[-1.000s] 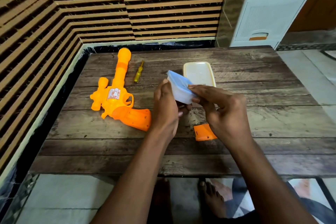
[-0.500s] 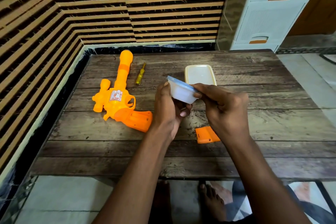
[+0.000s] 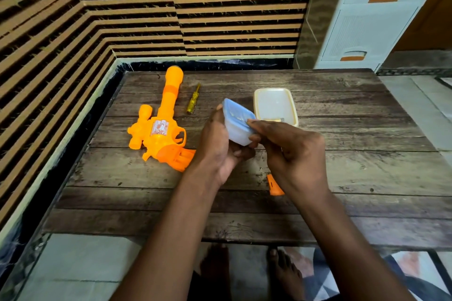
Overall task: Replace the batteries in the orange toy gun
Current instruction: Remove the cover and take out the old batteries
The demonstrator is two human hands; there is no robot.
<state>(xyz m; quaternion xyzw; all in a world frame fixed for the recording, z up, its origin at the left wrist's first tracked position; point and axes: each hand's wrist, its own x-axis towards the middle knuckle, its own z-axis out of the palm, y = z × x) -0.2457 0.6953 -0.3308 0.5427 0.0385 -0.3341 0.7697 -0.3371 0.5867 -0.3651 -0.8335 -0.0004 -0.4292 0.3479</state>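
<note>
Near the left edge of the wooden table (image 3: 342, 166) lies the orange toy gun (image 3: 161, 129). It is smooth, shiny plastic. Its long barrel points at the far edge, and its fat handle points back toward the near edge and a bit to the right. The handle has an open slot with ribs inside. A round scope sits on the gun's left side.

Just right of the barrel lies a small yellow screwdriver (image 3: 193, 99), thin like a stick, with its tip toward the far edge.

Over the middle of the table, the left hand (image 3: 220, 146) wraps its fingers around a little blue plastic box (image 3: 237, 124), tilted up. The right hand (image 3: 291, 151) pinches the box's rim with curled fingers.

Behind the hands sits a flat white lid (image 3: 275, 105) with round corners. Something small and shiny lies on its near end; I cannot tell what it is.

A small flat orange cover (image 3: 275, 186) peeks out under the right wrist, near the middle of the table.

The table top is made of rough, dark planks with scratches. Its right half is wide open wood. The left and far edges sit close to a stripy wall (image 3: 97, 19).
</note>
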